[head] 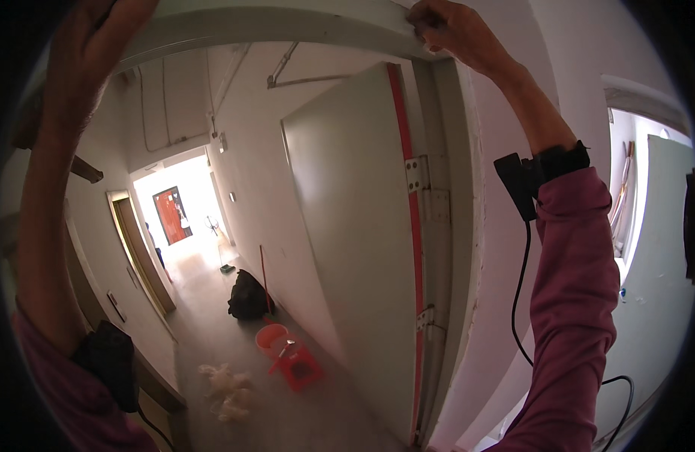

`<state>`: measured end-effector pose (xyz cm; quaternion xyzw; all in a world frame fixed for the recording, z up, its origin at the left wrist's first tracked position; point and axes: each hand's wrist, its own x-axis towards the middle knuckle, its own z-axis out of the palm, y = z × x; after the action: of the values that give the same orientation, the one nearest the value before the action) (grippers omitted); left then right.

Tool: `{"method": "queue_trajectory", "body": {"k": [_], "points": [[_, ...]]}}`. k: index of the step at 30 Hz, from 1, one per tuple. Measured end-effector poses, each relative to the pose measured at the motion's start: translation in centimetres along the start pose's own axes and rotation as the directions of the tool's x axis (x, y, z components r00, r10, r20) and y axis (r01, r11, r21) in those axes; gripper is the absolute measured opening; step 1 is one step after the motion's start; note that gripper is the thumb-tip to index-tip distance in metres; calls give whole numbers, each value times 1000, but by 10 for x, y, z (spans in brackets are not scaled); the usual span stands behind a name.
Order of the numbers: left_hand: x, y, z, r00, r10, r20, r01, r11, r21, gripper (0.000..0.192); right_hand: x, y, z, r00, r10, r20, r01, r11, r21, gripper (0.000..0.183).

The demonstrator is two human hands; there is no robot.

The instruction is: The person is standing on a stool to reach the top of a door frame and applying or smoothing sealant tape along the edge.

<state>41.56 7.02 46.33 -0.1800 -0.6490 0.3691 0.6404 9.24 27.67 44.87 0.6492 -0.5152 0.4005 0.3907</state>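
Both my arms are raised to the head of a grey door frame. My right hand is at the frame's upper right corner, its fingers curled against the top edge. A small whitish bit shows under those fingers, too blurred to name. My left hand reaches up at the upper left, near the other end of the frame head. Its fingertips are cut off by the picture's edge, so what they touch is hidden. Beyond the frame, a grey door with a red edge strip stands swung inward on metal hinges.
In the corridor beyond are a red bucket, a red plastic stool, crumpled pale plastic and a black garbage bag. A dustpan lies farther off. Black cables hang from devices on both my forearms. Another door is at right.
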Motion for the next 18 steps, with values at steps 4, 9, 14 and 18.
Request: {"method": "queue_trajectory", "body": {"k": [4, 9, 14, 18], "points": [[2, 1, 3, 1000, 10, -1, -10, 1000, -7, 26, 1, -2, 3, 999, -25, -35, 16, 973, -231, 10], [8, 3, 4, 1000, 28, -3, -28, 1000, -8, 29, 3, 6, 7, 965, -253, -71, 209, 903, -375, 9], [27, 13, 9, 994, 108, 15, -108, 994, 34, 33, -3, 7, 11, 971, -177, -161, 145, 971, -192, 11], [30, 23, 12, 913, 342, -222, -369, 925, -92, 32, -2, 8, 9, 993, -70, -98, 53, 984, -172, 13]]}}
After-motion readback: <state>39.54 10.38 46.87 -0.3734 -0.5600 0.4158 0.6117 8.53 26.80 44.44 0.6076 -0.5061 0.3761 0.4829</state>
